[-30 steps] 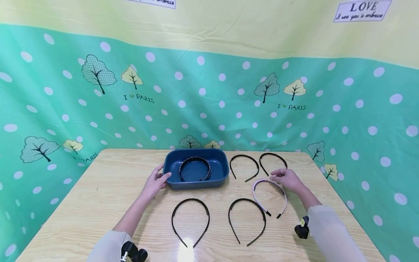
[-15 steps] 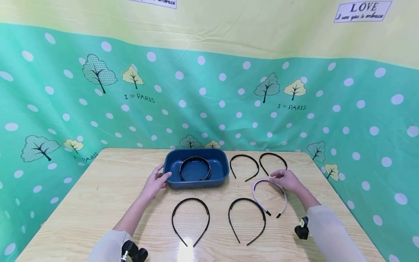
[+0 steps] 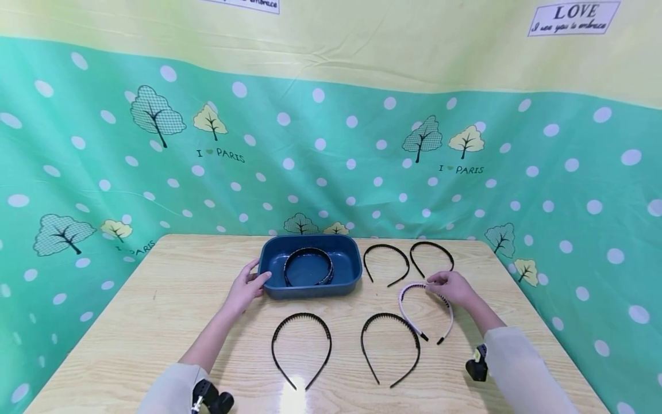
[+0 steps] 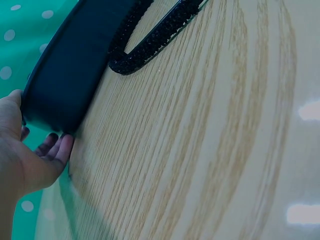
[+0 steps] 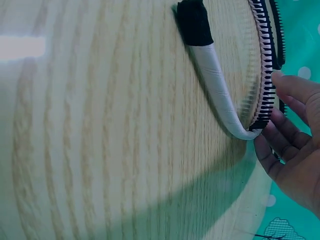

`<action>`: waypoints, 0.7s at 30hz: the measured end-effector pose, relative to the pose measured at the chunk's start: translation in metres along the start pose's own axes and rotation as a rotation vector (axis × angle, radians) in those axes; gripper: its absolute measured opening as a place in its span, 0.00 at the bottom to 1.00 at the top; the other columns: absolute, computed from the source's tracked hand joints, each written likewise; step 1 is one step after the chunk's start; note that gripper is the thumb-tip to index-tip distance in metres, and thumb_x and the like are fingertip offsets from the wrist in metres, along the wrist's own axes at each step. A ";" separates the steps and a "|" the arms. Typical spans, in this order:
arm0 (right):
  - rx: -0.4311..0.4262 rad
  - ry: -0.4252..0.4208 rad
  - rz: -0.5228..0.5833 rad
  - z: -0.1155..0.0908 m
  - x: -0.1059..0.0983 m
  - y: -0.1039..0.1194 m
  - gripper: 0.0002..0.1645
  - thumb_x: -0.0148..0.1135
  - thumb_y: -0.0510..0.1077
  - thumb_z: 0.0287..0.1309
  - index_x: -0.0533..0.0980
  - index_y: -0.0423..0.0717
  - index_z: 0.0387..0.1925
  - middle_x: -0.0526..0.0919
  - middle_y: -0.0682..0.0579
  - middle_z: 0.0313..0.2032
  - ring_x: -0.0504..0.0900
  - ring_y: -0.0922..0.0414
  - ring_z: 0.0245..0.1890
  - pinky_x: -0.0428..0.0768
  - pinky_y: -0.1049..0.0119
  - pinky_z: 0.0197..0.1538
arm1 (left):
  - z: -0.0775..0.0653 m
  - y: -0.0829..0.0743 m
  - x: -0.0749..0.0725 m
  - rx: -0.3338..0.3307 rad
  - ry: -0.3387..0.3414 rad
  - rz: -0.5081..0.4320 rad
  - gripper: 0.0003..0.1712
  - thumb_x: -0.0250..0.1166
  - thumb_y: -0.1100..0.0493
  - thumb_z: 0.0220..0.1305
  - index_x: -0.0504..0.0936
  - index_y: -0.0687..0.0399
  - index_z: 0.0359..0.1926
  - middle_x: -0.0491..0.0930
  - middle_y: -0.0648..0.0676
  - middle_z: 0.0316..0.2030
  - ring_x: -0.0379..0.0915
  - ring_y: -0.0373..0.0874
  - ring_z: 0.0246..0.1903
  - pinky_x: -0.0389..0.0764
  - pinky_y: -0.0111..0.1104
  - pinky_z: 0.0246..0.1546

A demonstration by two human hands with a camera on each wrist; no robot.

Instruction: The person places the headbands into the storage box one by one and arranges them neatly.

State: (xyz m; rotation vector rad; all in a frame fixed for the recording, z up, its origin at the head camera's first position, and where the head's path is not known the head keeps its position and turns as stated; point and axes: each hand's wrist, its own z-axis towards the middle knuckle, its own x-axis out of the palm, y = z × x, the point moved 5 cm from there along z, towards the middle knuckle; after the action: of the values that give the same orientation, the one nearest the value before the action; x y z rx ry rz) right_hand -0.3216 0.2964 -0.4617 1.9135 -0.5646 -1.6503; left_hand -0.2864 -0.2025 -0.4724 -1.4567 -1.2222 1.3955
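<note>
My left hand (image 3: 247, 288): thumb over the rim, fingers against the wall of the blue tray (image 3: 310, 292) just right of it. Tray probably light, rigid, smooth; best held by the rim. Pale headband (image 5: 219, 90): under my right hand (image 3: 453, 288), legs towards me; thumb and fingers pinch its arch. Likely light, springy; the arch suits a grip. Since half a second ago: right fingers lower on the arch; left hand unmoved.

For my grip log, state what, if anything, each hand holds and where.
Left hand: blue bin, by its left end. Right hand: pale pink headband, near the top of its arch.
</note>
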 end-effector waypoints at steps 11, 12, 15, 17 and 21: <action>-0.016 -0.023 -0.066 0.003 0.005 -0.004 0.20 0.64 0.46 0.56 0.78 0.36 0.45 0.80 0.44 0.38 0.75 0.52 0.38 0.75 0.63 0.38 | 0.002 0.003 0.000 -0.008 -0.001 0.007 0.38 0.56 0.49 0.67 0.51 0.50 0.72 0.64 0.70 0.62 0.71 0.57 0.55 0.79 0.41 0.50; -0.016 -0.028 -0.075 0.004 0.006 -0.004 0.19 0.63 0.46 0.56 0.78 0.37 0.45 0.80 0.44 0.37 0.76 0.52 0.37 0.75 0.63 0.37 | 0.002 0.003 0.000 -0.009 -0.003 0.006 0.37 0.56 0.49 0.67 0.51 0.50 0.72 0.64 0.70 0.62 0.71 0.57 0.55 0.79 0.40 0.50; -0.016 -0.034 -0.091 0.005 0.007 -0.005 0.17 0.63 0.44 0.56 0.79 0.37 0.44 0.80 0.45 0.35 0.75 0.54 0.35 0.74 0.65 0.35 | 0.002 0.003 0.000 -0.007 -0.003 0.002 0.37 0.56 0.49 0.67 0.51 0.50 0.72 0.64 0.69 0.62 0.71 0.58 0.55 0.80 0.40 0.49; -0.012 -0.041 -0.098 0.006 0.008 -0.006 0.15 0.62 0.43 0.56 0.79 0.38 0.43 0.80 0.46 0.34 0.75 0.55 0.34 0.74 0.66 0.33 | 0.000 -0.001 0.000 -0.011 0.003 -0.007 0.37 0.55 0.50 0.68 0.51 0.51 0.72 0.63 0.70 0.63 0.71 0.59 0.55 0.79 0.42 0.51; -0.017 -0.045 -0.106 0.006 0.008 -0.005 0.14 0.62 0.43 0.57 0.79 0.38 0.42 0.80 0.47 0.34 0.75 0.55 0.34 0.74 0.66 0.34 | -0.003 -0.007 0.000 -0.012 0.014 -0.028 0.37 0.55 0.51 0.68 0.50 0.53 0.72 0.62 0.72 0.63 0.70 0.60 0.55 0.77 0.45 0.52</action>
State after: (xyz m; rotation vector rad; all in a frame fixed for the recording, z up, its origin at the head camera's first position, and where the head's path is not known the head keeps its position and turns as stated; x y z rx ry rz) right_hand -0.3267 0.2946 -0.4720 1.9276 -0.4719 -1.7628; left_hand -0.2838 -0.2009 -0.4654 -1.4504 -1.2397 1.3590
